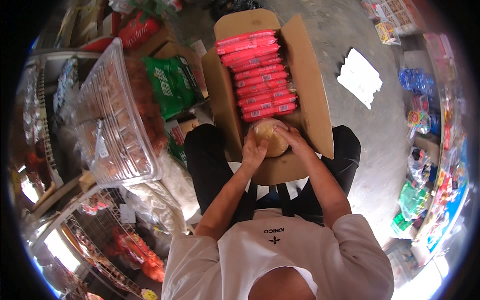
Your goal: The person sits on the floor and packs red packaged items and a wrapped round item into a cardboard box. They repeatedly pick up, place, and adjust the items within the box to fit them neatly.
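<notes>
An open cardboard box (307, 80) stands between my knees, its flaps folded outward. Red plastic packets (261, 75) lie packed in a row along it, from the far end toward me. At the near end, a round, tan thing (275, 142) sits between my hands; it looks smooth and perhaps wrapped in clear film, and its kind is not clear. My left hand (255, 146) curves against its left side. My right hand (294, 138) lies on its upper right side, fingers pointing inward. The underside of the round thing is hidden.
On my left stands a clear plastic bin (117, 120) of wrapped goods, with a green bag (167, 85) beside it. White paper sheets (359, 77) lie on the grey floor to the right. Shelves of colourful packaged goods (422, 120) line the far right.
</notes>
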The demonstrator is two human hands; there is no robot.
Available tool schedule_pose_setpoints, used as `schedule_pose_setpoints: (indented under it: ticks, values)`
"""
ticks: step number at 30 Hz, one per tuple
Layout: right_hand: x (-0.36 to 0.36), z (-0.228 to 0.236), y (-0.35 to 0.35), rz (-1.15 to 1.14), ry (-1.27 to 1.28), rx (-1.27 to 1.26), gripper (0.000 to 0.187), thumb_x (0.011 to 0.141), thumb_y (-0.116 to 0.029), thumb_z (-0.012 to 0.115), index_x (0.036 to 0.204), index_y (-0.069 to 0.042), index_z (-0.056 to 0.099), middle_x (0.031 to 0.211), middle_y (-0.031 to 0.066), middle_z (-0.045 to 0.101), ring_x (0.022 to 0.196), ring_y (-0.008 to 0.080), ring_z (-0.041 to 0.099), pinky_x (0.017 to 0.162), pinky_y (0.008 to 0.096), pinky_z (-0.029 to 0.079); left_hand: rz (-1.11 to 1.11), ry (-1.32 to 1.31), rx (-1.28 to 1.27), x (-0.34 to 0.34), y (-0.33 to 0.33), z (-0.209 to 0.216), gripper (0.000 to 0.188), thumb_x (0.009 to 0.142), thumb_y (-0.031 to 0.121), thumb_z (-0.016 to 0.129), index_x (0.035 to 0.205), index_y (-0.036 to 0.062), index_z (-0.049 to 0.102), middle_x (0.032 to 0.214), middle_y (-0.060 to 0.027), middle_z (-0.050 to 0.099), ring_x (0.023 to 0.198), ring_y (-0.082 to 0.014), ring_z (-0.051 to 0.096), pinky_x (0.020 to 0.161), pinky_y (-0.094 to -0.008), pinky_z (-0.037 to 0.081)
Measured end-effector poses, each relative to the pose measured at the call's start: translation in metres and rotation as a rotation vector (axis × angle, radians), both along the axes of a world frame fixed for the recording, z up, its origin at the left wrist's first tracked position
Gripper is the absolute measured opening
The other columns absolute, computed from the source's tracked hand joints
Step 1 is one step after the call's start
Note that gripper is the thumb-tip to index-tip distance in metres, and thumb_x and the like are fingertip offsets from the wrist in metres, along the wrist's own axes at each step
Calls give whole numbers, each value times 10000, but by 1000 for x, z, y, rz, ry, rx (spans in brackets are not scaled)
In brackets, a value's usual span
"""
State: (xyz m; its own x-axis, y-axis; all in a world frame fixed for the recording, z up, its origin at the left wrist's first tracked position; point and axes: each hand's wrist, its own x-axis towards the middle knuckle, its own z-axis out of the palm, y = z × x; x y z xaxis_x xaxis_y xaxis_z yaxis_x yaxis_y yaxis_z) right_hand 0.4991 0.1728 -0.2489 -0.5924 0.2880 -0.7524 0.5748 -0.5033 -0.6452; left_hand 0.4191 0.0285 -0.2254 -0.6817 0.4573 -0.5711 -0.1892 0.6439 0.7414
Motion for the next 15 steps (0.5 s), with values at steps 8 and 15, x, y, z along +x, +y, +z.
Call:
schedule_pose_setpoints:
  ticks: [8,15]
  values:
    - [17,36,11,-13,276,-110,587,783,-373,642,1232,-25,495,1137,104,577,1038,180,551,888,311,433,-142,372,119,14,-13,72,585,784,293,618,1220,-55,444,1133,-267,510,1052,-404,506,898,-411,409]
    - [41,94,1,-300,533,-512,684,753,-451,638,1263,-41,438,1167,128,559,1067,257,554,935,404,435,-116,431,550,16,-47,186,399,782,136,610,1130,-44,534,1049,-167,569,923,-250,561,765,-306,446]
